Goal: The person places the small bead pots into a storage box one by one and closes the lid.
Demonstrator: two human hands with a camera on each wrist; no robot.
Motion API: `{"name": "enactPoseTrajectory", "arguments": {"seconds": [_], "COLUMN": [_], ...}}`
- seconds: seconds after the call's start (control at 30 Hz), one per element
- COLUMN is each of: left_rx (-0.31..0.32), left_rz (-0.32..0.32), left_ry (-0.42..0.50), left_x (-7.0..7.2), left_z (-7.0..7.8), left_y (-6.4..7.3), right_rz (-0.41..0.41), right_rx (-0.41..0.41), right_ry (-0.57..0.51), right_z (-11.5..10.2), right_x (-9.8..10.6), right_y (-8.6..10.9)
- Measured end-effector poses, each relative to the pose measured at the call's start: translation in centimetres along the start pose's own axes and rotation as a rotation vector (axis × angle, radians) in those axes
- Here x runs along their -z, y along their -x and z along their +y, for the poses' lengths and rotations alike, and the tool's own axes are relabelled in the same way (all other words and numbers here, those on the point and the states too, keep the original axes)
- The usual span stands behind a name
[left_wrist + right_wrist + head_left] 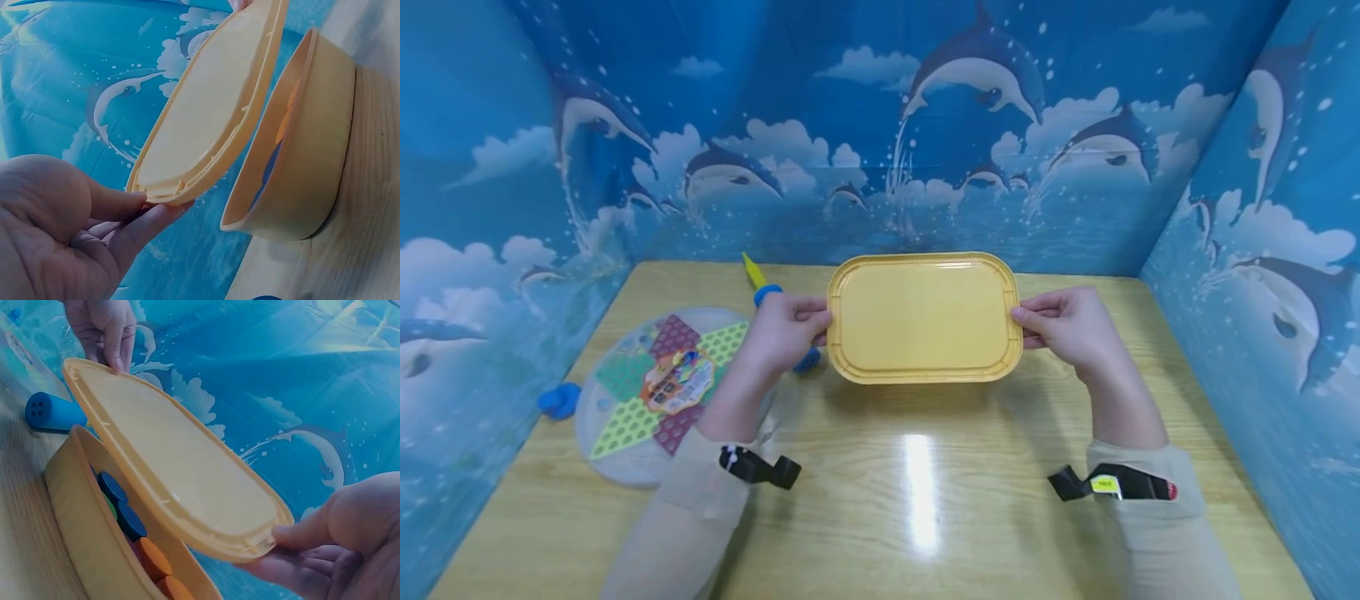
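Note:
A yellow rectangular lid [925,317] with rounded corners is held by both hands, one at each short end. My left hand [786,329] pinches its left end between thumb and fingers; my right hand [1063,325] pinches the right end the same way. Both wrist views show the lid tilted above a yellow box [312,144], apart from its rim. Inside the box, the right wrist view shows several round pieces, among them dark blue pieces [131,520] and orange pieces [154,557]. From the head view the box is hidden beneath the lid.
A round translucent board with a coloured star pattern [647,450] lies at the left on the wooden table [985,517]. By its left edge is a small blue object [559,401]. A yellow-tipped blue tool [752,272] lies behind my left hand. Dolphin-printed curtains [880,167] enclose the table.

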State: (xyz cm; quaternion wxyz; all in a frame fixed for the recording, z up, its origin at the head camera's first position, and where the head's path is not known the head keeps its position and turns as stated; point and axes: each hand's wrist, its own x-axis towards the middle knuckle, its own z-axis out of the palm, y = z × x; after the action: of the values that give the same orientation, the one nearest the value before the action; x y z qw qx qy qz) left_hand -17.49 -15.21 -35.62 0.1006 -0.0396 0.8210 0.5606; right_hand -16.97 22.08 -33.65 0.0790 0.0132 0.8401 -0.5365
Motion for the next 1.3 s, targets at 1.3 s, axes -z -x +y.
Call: {"name": "enactPoseTrajectory", "arguments": {"seconds": [1.3], "left_rx": [-0.294], "left_rz": [0.507], "left_ry": [0.436], "left_x": [-3.6], "left_z": [-0.1], "left_y": [-0.4], "right_rz": [0.212], "right_rx": [0.101], "right_ry": [-0.391], "right_z": [-1.3], "right_x": [-3.9], "right_y": [0.0]}}
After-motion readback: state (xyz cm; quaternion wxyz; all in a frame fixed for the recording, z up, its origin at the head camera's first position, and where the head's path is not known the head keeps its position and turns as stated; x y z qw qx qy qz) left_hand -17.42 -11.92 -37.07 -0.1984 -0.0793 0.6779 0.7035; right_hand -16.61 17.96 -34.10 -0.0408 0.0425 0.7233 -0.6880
